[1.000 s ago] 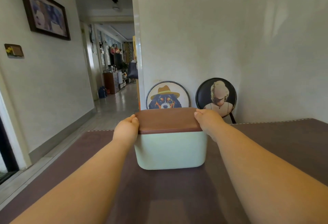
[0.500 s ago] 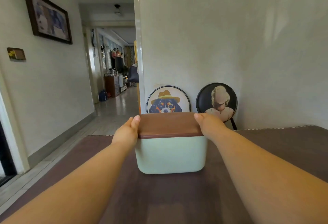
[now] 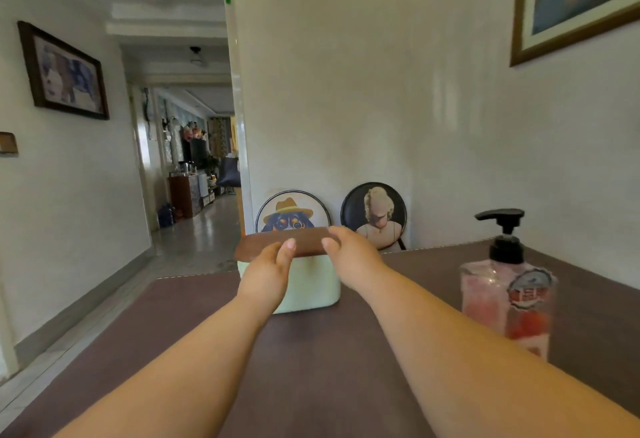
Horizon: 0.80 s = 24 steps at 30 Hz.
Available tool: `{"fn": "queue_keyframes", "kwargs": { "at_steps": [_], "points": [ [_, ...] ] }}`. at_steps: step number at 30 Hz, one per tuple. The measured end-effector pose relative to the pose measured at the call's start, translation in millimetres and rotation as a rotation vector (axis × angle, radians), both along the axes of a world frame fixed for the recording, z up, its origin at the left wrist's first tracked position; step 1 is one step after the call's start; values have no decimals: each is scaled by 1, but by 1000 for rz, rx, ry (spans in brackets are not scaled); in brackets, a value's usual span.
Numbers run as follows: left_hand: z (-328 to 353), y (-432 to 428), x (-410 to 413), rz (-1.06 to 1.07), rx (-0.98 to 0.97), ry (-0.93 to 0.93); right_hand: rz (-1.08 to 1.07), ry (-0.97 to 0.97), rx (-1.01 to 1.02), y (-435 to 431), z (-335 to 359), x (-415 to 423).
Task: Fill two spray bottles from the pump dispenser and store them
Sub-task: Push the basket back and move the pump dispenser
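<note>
Opening the storage box (image 3: 311, 287) looks the step in hand: left grip (image 3: 272, 266) straight-fingered against the brown lid (image 3: 310, 245), right grip (image 3: 346, 254) pinching its right end, pump dispenser (image 3: 507, 285) standing on desk (image 3: 311, 368) at right; next, lift lid evenly.

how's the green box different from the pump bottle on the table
The box is low, wide and opaque pale green with a brown lid; the pump dispenser is tall, clear and pinkish inside, with a black pump head. The box sits at the far edge of the table with the left hand and right hand at its lid; the pump dispenser stands nearer on the right, untouched. Both stand upright on the table.
</note>
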<state>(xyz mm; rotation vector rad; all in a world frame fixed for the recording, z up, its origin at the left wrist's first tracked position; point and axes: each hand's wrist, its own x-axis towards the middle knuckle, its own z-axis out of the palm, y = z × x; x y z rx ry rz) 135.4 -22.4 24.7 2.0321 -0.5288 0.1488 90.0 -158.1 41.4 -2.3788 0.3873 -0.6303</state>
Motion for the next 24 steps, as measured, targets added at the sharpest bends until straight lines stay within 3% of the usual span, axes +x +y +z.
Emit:
{"fn": "queue_keyframes", "kwargs": {
  "at_steps": [4,8,12,16,19,22,24],
  "points": [
    [-13,-13,-65,-142,-2,19,-3,-43,4,5,-4,-67],
    [-32,-40,-116,-260,70,71,-93,-167,-176,-5,-4,-124],
    [-40,-72,-169,-482,67,214,-162,-411,-208,-25,11,-171],
    [-40,-100,-203,-539,-2,286,-339,-641,-154,-56,19,-206],
    [-44,-115,-207,-483,-105,326,-455,-595,94,-81,5,-215],
    [-47,-120,-209,-336,-81,348,-309,-431,594,-95,-19,-215],
    [-55,-123,-206,-300,-83,380,-214,-329,776,-97,-38,-213]
  ]
}}
